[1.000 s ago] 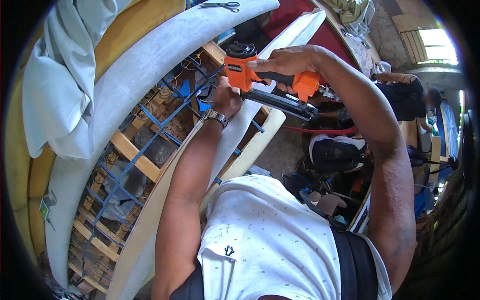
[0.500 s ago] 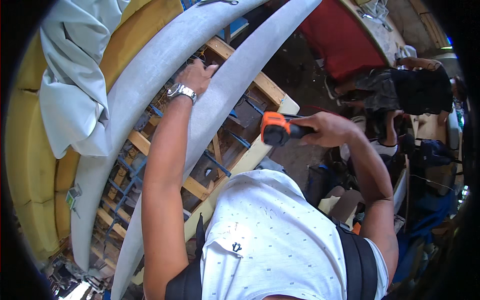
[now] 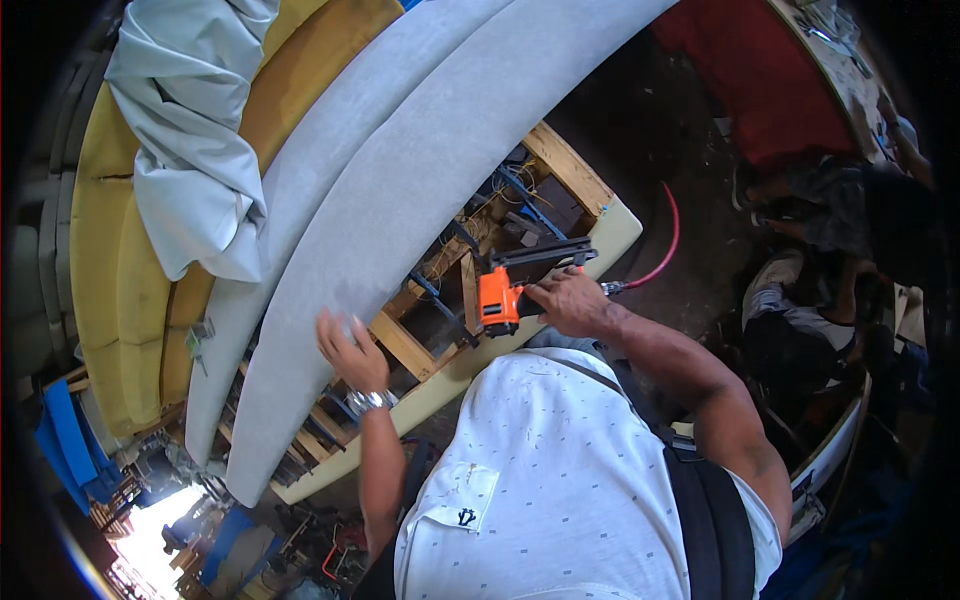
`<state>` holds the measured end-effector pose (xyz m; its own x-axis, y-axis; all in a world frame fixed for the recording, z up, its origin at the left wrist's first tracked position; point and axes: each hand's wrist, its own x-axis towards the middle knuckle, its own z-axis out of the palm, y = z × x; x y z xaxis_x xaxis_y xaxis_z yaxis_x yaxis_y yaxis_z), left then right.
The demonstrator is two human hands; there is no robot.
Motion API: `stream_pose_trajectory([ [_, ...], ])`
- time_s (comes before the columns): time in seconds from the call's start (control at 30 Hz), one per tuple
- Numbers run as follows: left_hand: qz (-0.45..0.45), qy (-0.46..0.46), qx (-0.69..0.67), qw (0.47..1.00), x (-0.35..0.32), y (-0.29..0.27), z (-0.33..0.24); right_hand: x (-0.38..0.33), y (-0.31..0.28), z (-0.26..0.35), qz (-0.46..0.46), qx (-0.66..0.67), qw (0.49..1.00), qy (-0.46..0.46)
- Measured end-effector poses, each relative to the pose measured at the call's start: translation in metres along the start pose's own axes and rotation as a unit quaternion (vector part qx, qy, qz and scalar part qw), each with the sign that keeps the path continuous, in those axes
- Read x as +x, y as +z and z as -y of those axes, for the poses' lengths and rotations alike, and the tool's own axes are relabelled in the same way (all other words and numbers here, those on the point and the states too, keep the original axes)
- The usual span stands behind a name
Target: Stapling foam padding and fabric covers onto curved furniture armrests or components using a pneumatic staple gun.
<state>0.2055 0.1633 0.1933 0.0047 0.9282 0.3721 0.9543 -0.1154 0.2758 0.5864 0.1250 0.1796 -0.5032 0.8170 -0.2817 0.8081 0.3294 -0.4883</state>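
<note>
My right hand (image 3: 570, 300) grips an orange and black pneumatic staple gun (image 3: 497, 298) over the near edge of a curved sofa frame. A red air hose (image 3: 668, 235) runs from its handle. My left hand (image 3: 352, 352), wearing a metal watch, is near the lower edge of a long curved strip of grey fabric (image 3: 370, 215), its fingers apart and slightly blurred. That strip lies across the wooden frame (image 3: 403, 343), beside another curved grey strip (image 3: 300, 165). Blue webbing straps (image 3: 440, 300) and wooden slats show in the open part of the frame.
Yellow foam padding (image 3: 100, 290) curves along the far left, with a bunched pale cloth (image 3: 190, 130) draped over it. A small green-and-white item (image 3: 200, 338) lies on the far grey strip. Other people (image 3: 800, 320) are at the right, near a red panel (image 3: 755, 80).
The near grey strip now lies farther over, covering more of the frame. My left hand has come back toward me from the gap between the strips. The staple gun has moved left and turned.
</note>
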Motion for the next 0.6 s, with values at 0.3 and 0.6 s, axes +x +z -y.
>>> stream_pose_trajectory([
  [0.3, 0.257, -0.127, -0.075, 0.955, -0.294, -0.004, -0.005, 0.014, 0.065, 0.056, 0.004, -0.053, 0.99, -0.131],
  [0.6, 0.154, -0.446, -0.206, 0.857, -0.428, -0.08, 0.073, -0.031, 0.142, 0.142, -0.157, -0.131, 0.975, -0.089],
])
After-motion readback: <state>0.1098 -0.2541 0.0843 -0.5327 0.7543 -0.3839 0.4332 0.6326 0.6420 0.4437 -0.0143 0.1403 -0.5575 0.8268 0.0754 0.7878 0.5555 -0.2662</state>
